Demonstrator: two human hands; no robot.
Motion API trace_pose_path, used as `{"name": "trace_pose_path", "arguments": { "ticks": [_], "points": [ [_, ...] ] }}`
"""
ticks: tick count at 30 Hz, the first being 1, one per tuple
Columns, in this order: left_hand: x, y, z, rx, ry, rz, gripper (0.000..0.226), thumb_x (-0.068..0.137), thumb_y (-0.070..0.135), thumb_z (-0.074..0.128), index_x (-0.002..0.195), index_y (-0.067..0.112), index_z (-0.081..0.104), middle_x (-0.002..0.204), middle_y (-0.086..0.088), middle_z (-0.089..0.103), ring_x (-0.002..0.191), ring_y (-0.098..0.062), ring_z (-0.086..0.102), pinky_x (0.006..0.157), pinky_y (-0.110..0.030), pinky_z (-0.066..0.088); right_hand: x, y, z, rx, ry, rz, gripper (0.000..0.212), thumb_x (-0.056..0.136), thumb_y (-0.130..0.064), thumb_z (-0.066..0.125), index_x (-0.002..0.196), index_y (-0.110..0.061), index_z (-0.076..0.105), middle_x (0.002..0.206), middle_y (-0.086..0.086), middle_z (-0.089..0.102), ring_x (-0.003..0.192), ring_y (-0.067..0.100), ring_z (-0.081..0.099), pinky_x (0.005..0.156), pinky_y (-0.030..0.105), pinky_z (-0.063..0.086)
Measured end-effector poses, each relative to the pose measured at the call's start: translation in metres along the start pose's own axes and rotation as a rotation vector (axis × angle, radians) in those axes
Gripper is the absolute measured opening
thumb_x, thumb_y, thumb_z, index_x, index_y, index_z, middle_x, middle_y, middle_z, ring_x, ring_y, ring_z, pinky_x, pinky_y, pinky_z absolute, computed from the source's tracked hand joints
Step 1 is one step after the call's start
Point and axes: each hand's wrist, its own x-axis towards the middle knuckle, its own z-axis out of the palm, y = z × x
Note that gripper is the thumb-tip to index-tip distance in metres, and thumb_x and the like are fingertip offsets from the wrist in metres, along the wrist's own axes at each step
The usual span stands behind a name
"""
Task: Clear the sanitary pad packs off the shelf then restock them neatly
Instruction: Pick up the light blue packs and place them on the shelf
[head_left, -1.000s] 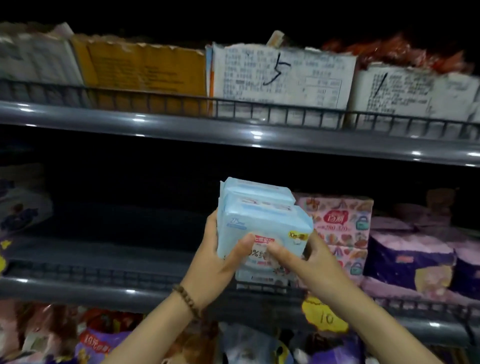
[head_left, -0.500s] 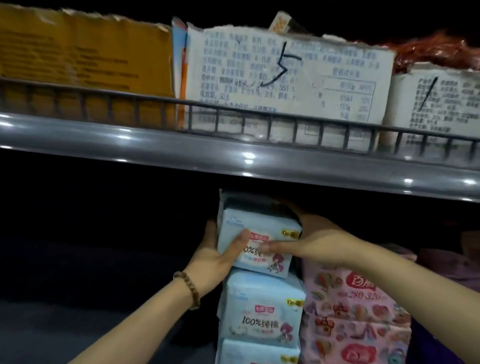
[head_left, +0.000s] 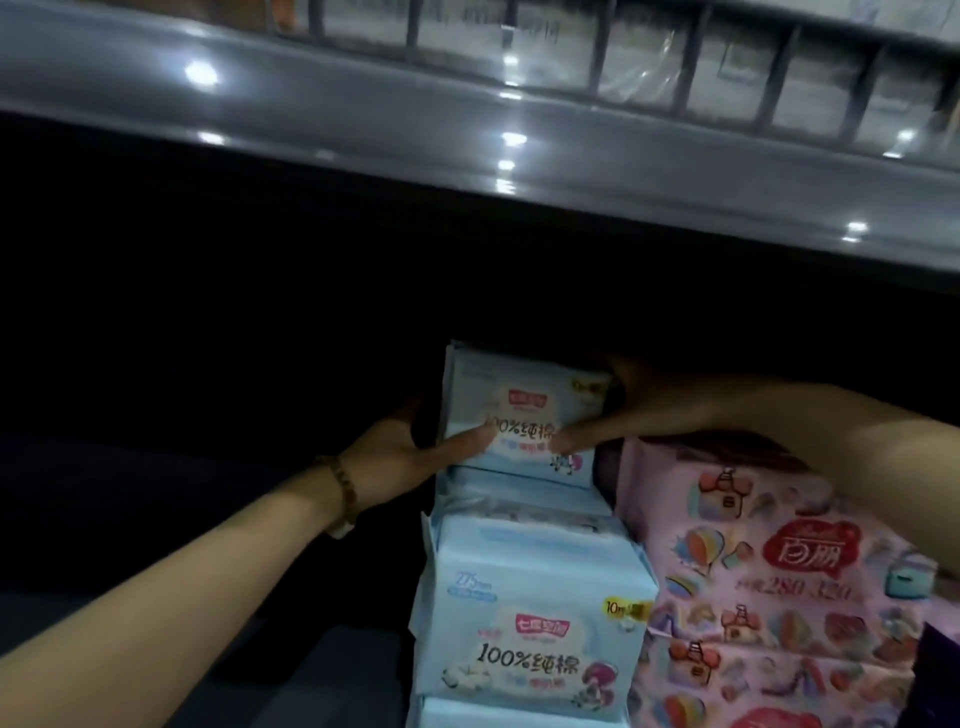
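Observation:
A light blue sanitary pad pack (head_left: 524, 400) sits on top of a stack of like blue packs (head_left: 535, 613) deep in the dark shelf bay. My left hand (head_left: 400, 457), with a bead bracelet at the wrist, holds the top pack's left side, thumb across its front. On the pack's right side is my right hand (head_left: 649, 410), with its thumb on the front and its fingers over the top right corner. The fingers behind the pack are hidden.
Pink patterned packs (head_left: 779, 582) stand right beside the blue stack. The grey upper shelf edge (head_left: 467, 145) with its wire rail hangs close overhead. Left of the stack the shelf bay is dark.
Both hands have pushed the top blue pack further back onto the stack. The view has moved closer and lower, so the boxes on the upper shelf are out of sight.

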Motion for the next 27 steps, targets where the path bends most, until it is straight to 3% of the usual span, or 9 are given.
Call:
{"name": "trace_pose_path", "arguments": {
  "ticks": [3,8,11,14,16,20,22,24,27],
  "points": [
    [0.011,-0.005,-0.001,0.025,0.024,-0.009,0.090,0.056,0.067,0.060,0.138,0.034,0.042,0.127,0.012,0.055,0.103,-0.005,0.054,0.083,-0.015,0.041,0.012,-0.001,0.006,0.011,0.069,-0.001,0.118,0.042,-0.054,0.078,0.145,-0.021,0.031,0.133,-0.004,0.051,0.123,0.015,0.050,0.104,0.035,0.045],
    [0.020,-0.009,0.001,-0.002,0.013,-0.052,0.093,0.060,0.067,0.059,0.143,0.032,0.037,0.135,0.007,0.052,0.111,-0.011,0.053,0.094,-0.023,0.044,0.026,0.003,0.009,0.057,0.090,0.030,0.087,0.075,-0.020,0.078,0.146,-0.022,0.028,0.120,-0.009,0.047,0.113,0.008,0.046,0.093,0.020,0.041],
    [0.020,-0.007,0.005,-0.030,0.024,-0.044,0.081,0.072,0.060,0.062,0.143,0.031,0.036,0.134,0.010,0.050,0.110,-0.010,0.053,0.094,-0.023,0.044,0.027,0.006,0.006,0.052,0.083,0.062,0.090,0.074,-0.024,0.079,0.147,-0.023,0.027,0.123,-0.008,0.048,0.119,0.011,0.047,0.098,0.023,0.041],
    [0.013,-0.001,0.009,-0.034,0.059,-0.034,0.069,0.083,0.049,0.062,0.143,0.030,0.035,0.117,0.012,0.049,0.101,-0.006,0.050,0.082,-0.016,0.043,0.021,0.006,0.005,0.056,0.098,0.067,0.092,0.074,-0.027,0.078,0.148,-0.024,0.025,0.134,-0.005,0.046,0.122,0.011,0.044,0.100,0.023,0.038],
    [0.005,0.003,0.007,-0.030,0.057,-0.016,0.065,0.083,0.047,0.063,0.141,0.029,0.039,0.121,0.011,0.054,0.100,-0.004,0.052,0.073,-0.008,0.044,0.010,0.002,0.002,0.063,0.125,0.070,0.088,0.080,-0.030,0.073,0.150,-0.026,0.021,0.139,-0.004,0.041,0.123,0.011,0.041,0.097,0.021,0.034],
    [-0.024,0.012,-0.007,0.012,0.113,0.030,0.081,0.073,0.058,0.057,0.143,0.022,0.039,0.140,0.005,0.048,0.126,-0.010,0.047,0.099,-0.017,0.037,-0.026,-0.017,-0.001,-0.013,0.239,0.044,0.071,0.088,-0.046,0.059,0.148,-0.038,0.022,0.156,-0.004,0.025,0.140,0.019,0.029,0.100,0.020,0.024],
    [-0.051,0.019,-0.012,0.031,0.162,0.022,0.081,0.076,0.058,0.055,0.146,0.022,0.033,0.146,0.006,0.040,0.133,-0.010,0.038,0.104,-0.019,0.029,-0.054,-0.032,0.004,-0.107,0.239,0.018,0.062,0.090,-0.051,0.052,0.146,-0.044,0.025,0.153,-0.008,0.031,0.136,0.017,0.036,0.097,0.016,0.026],
    [-0.086,0.023,-0.015,0.073,0.149,0.048,0.081,0.076,0.060,0.051,0.146,0.023,0.031,0.148,0.009,0.036,0.135,-0.007,0.034,0.109,-0.021,0.027,-0.083,-0.048,0.018,-0.138,0.270,-0.035,0.059,0.089,-0.054,0.051,0.144,-0.039,0.034,0.146,-0.006,0.043,0.130,0.015,0.044,0.097,0.015,0.031],
    [-0.142,0.025,-0.014,0.125,0.112,0.102,0.088,0.069,0.067,0.046,0.146,0.026,0.030,0.147,0.015,0.034,0.136,0.000,0.030,0.110,-0.019,0.025,-0.123,-0.068,0.048,-0.233,0.350,-0.177,0.067,0.083,-0.064,0.046,0.141,-0.029,0.042,0.140,-0.003,0.048,0.131,0.015,0.042,0.110,0.032,0.033]
  ]
}}
